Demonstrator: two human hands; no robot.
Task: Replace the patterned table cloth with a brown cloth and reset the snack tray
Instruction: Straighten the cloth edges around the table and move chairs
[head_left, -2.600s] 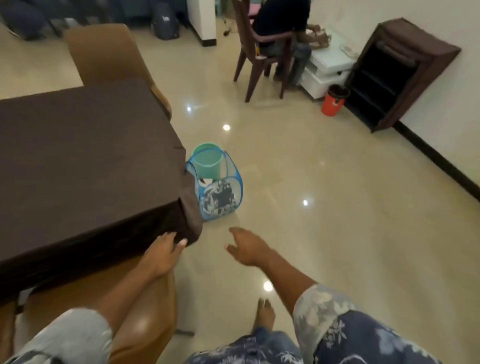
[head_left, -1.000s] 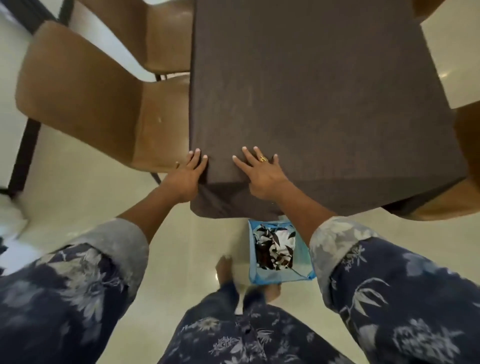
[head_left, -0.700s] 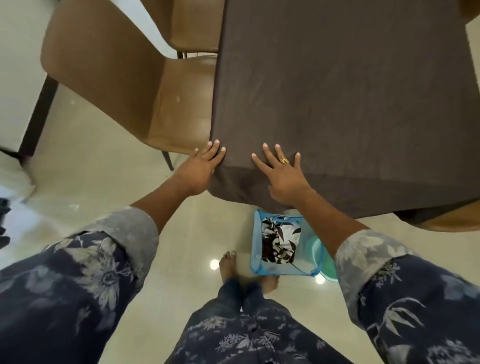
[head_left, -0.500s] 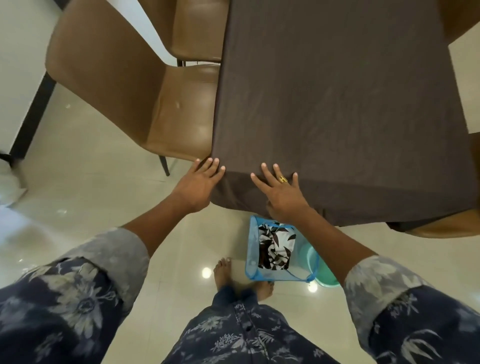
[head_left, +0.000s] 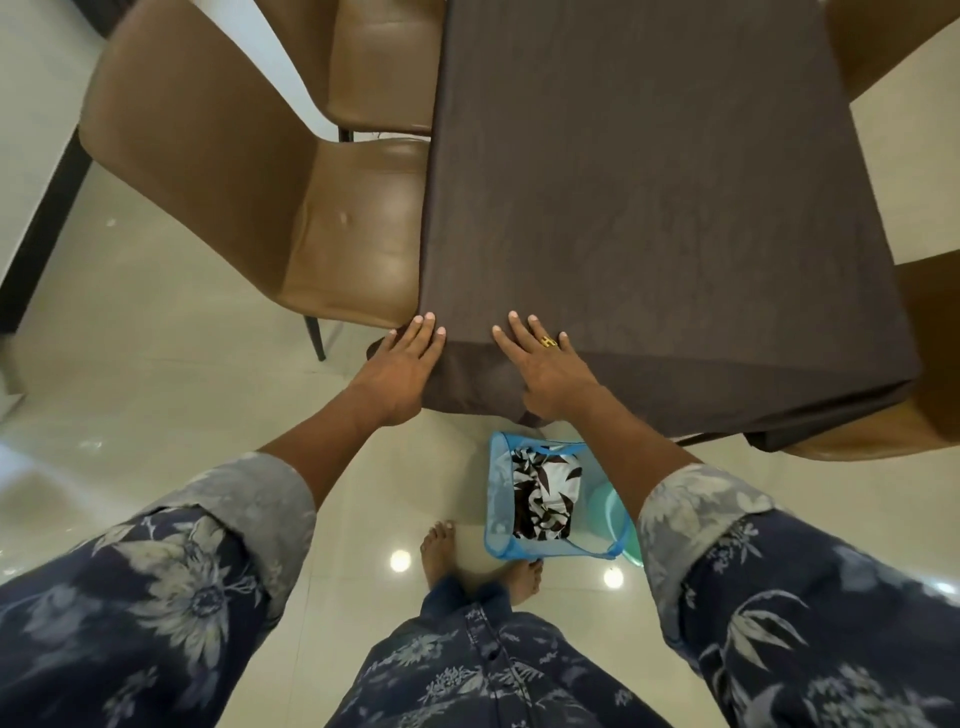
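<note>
The left grip (head_left: 401, 366) lies flat, fingers straight and close together, pressed against the near left corner of the brown cloth (head_left: 649, 182). Its fingertips reach the top edge and its palm rests on the hanging fold. The right grip (head_left: 548, 374) is just beside it. It is also flat, fingers spread, fingertips on the top and palm on the drape below the near edge. Neither pinches anything. A gold ring (head_left: 548, 341) sits on one right finger, and its face is too small to read.

The cloth covers the whole surface, which stays hidden under it. It lies smooth on top and hangs over the near and left sides, with a loose fold at the far right corner.

On the floor (head_left: 156, 415) below the right forearm stands a blue mesh basket (head_left: 497, 499). The patterned cloth (head_left: 543, 493), white with dark leaves, is bunched inside it. A pale green tub (head_left: 607, 519) touches the basket's right side. Two bare feet (head_left: 439, 551) stand just beside the basket.

A tan chair (head_left: 234, 182) is tucked against the left side of the surface, with a second chair (head_left: 384, 67) beyond it. Parts of other tan chairs (head_left: 930, 405) show at the right. Both sleeves (head_left: 182, 597) are dark blue with a pale floral print and grey turned cuffs.
</note>
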